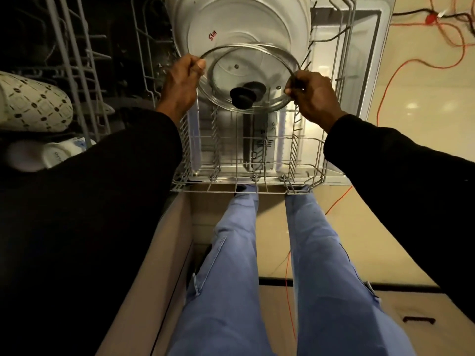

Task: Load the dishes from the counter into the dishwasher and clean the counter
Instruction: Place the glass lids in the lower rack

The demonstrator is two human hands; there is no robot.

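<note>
A round glass lid (267,70) with a steel rim and a black knob (243,95) is held tilted over the lower dishwasher rack (246,187). My left hand (181,84) pinches the lid's left rim. On the opposite rim, my right hand (312,96) grips with curled fingers. Just behind the lid stand large white plates (239,24), one marked in red, upright in the rack's tines.
At the left, the upper rack (77,73) holds a patterned bowl (33,104) and a white cup (59,152). The open dishwasher door (354,86) lies under the lower rack. Orange cables (385,80) run across the floor on the right. My legs stand below the rack's front edge.
</note>
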